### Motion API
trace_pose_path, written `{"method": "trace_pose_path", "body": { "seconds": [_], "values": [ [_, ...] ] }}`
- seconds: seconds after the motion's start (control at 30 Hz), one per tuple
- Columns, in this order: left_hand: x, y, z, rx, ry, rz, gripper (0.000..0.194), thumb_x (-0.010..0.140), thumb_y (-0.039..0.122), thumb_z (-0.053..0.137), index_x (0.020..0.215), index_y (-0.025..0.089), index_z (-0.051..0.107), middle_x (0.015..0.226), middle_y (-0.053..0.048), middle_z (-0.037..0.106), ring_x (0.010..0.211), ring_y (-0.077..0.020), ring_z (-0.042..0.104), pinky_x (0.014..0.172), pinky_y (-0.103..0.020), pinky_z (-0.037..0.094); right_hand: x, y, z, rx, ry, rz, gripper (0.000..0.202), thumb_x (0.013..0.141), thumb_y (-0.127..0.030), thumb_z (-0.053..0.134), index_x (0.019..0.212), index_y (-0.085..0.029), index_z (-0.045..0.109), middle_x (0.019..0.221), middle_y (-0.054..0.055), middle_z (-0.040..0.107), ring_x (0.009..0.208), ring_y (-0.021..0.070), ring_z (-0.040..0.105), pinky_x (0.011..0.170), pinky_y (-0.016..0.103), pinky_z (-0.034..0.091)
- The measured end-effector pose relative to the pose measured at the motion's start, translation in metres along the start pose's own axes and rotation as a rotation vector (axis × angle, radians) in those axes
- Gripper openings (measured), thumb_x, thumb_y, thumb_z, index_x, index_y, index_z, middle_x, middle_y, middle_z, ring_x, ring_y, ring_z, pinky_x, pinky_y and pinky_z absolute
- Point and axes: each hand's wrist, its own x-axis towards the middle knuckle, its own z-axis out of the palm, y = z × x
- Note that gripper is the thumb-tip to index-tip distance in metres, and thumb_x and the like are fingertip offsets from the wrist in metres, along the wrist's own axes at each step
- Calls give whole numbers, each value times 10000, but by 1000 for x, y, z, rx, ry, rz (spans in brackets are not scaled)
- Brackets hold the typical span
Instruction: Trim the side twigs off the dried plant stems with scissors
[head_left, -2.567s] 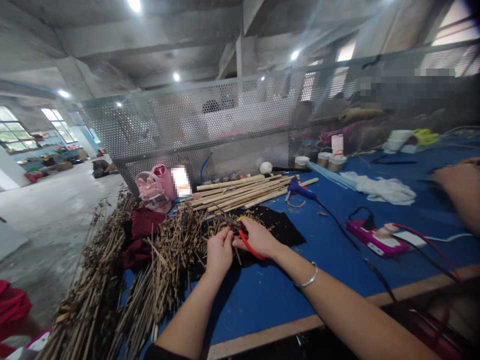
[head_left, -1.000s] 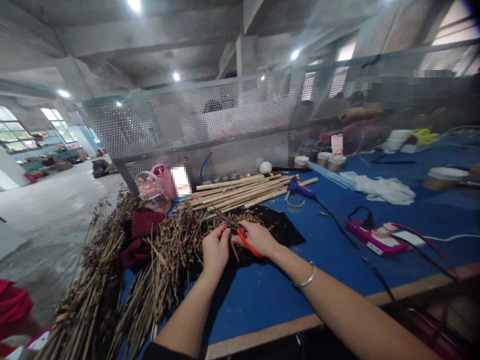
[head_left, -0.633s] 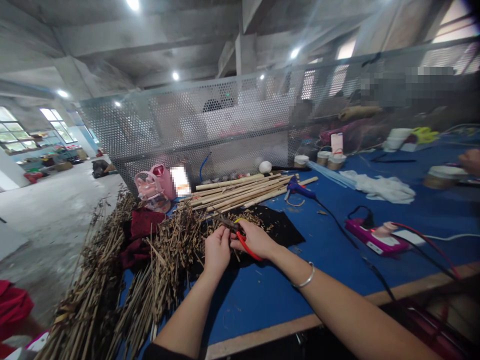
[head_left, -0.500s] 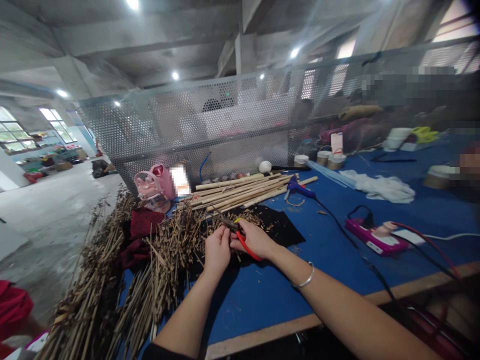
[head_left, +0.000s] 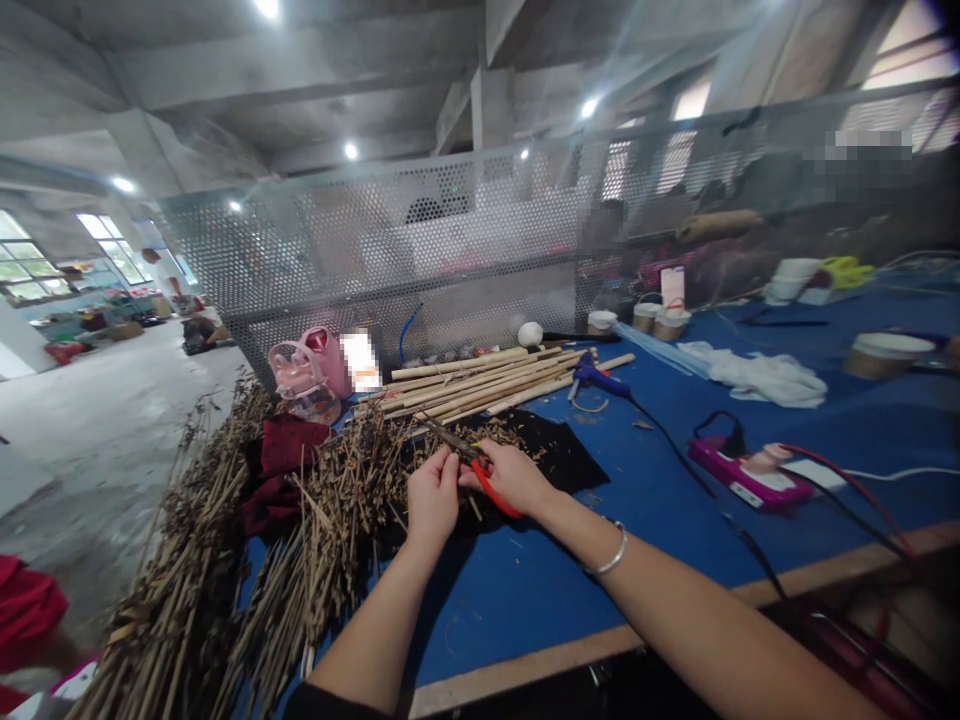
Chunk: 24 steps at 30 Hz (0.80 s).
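My right hand (head_left: 511, 476) is wrapped round red-handled scissors (head_left: 491, 488), whose dark blades point up and left over the dried plant pieces. Close beside it, my left hand (head_left: 433, 498) has thumb and fingers pinched together near the blades; what it holds is too small to make out. Under and beyond both hands lies a black cloth (head_left: 574, 455) strewn with small brown bits. Dried stems with seed heads (head_left: 337, 500) are heaped to the left of my left hand.
Wooden sticks (head_left: 465, 385) lie behind the cloth, with a blue glue gun (head_left: 600, 378) at their right. A purple power strip (head_left: 750, 472), white gloves (head_left: 765, 375) and pots stand or lie right. A pink bottle (head_left: 322, 360) is near the mesh partition (head_left: 420, 260).
The scissors' blades have opened slightly and both hands have shifted a little. At the far right, another person's hand has gone from view; a person now shows in the far left background.
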Motion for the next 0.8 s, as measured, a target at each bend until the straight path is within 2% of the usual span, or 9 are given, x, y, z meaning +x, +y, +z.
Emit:
{"method": "trace_pose_path", "body": {
  "seconds": [0.2,0.37,0.5,0.67,0.8],
  "values": [
    [2,-4,-2,-6,77,2,328,783,387,473,941,150,635,668,-22,630,537,-109,523,469,-190,399,0,-3,-4,-72,6,-10,368,724,-564,522,782,-200,508,670,9,583,582,132,524,508,217,294],
    [3,-4,-3,-25,93,13,304,766,381,500,873,141,652,656,-18,639,575,-119,554,539,-198,419,-3,-9,-9,-128,44,-56,435,637,-561,611,845,-197,496,798,28,577,684,155,529,555,227,312],
    [2,-2,-3,-17,84,31,299,759,376,507,861,142,663,690,-20,660,618,-129,573,579,-203,426,-4,-12,-9,-112,59,-62,414,659,-533,608,847,-184,488,798,30,557,699,151,515,583,234,317],
    [3,-5,0,-58,61,-6,333,737,375,535,944,143,654,773,-42,676,616,-131,575,526,-198,418,-3,-8,-5,-44,24,-12,382,707,-531,566,858,-189,486,759,18,564,635,132,509,540,224,293],
    [5,-9,2,-100,22,-72,338,721,363,557,951,137,655,752,-51,678,556,-123,562,484,-206,413,-2,-6,-6,-21,42,-20,381,720,-541,542,860,-194,475,750,15,562,637,136,512,544,224,301]
  ]
}}
